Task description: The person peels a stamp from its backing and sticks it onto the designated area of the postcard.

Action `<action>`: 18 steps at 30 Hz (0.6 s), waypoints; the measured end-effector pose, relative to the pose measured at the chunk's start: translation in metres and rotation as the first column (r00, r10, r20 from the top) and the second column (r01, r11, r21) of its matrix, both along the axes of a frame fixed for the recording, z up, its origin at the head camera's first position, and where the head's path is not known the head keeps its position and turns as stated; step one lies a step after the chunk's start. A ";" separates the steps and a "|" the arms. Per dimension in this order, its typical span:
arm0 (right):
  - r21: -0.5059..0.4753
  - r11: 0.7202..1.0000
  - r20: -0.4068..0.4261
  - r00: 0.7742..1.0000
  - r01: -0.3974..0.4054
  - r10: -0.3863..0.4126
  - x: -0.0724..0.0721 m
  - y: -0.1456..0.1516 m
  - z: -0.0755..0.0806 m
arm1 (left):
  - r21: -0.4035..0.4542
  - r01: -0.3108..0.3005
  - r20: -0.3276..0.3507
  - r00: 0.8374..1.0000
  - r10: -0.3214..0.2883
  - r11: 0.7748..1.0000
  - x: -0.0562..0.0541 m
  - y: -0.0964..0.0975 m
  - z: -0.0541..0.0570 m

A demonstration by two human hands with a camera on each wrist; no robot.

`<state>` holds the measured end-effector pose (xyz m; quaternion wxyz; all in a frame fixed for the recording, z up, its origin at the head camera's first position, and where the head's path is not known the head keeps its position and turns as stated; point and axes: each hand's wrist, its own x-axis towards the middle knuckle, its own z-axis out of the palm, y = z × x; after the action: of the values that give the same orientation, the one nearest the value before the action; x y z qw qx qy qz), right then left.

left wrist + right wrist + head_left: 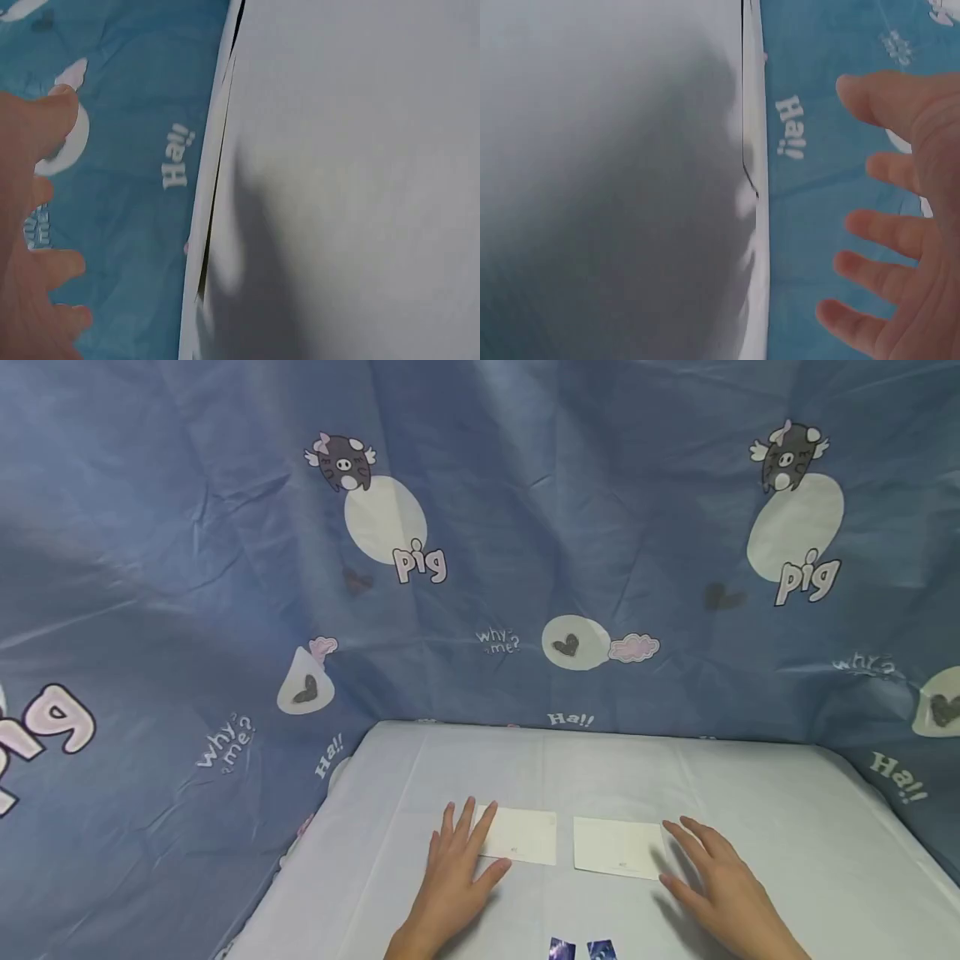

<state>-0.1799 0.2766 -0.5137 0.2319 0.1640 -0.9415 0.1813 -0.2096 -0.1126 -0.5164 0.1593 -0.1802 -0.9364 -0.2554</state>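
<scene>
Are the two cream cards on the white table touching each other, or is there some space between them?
Apart. The head view shows a strip of white table between the left card and the right card.

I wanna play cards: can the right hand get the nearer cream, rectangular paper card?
Probably yes: the right hand hovers by the nearer cream, rectangular paper card, with nothing visibly blocking it.

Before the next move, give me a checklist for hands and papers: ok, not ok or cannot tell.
1. Left hand empty: ok.
2. Right hand empty: ok.
3. Left paper fully visible: not ok, left hand overlaps it.
4. Left hand not touching that paper: cannot tell.
5. Right paper apart from left paper: ok, gap between.
6. Blue pieces fully in view: not ok, cut off at bottom.
</scene>
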 end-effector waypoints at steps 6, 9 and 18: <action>-0.011 0.998 0.002 0.998 -0.069 0.069 0.006 -0.013 0.001 | 0.093 0.167 0.007 0.986 -0.168 0.982 0.007 0.013 0.003; -0.016 0.996 -0.008 0.996 -0.084 0.084 0.009 -0.020 0.000 | 0.134 0.234 -0.014 0.972 -0.235 0.963 0.012 0.020 0.005; -0.034 0.984 0.027 0.984 -0.177 0.178 0.019 -0.042 -0.002 | 0.139 0.409 -0.071 0.912 -0.403 0.902 0.025 0.042 0.001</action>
<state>-0.1614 0.2343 -0.5161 0.2032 0.2407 -0.9236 0.2185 -0.1851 -0.0704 -0.5151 0.1347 -0.3640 -0.8529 -0.3493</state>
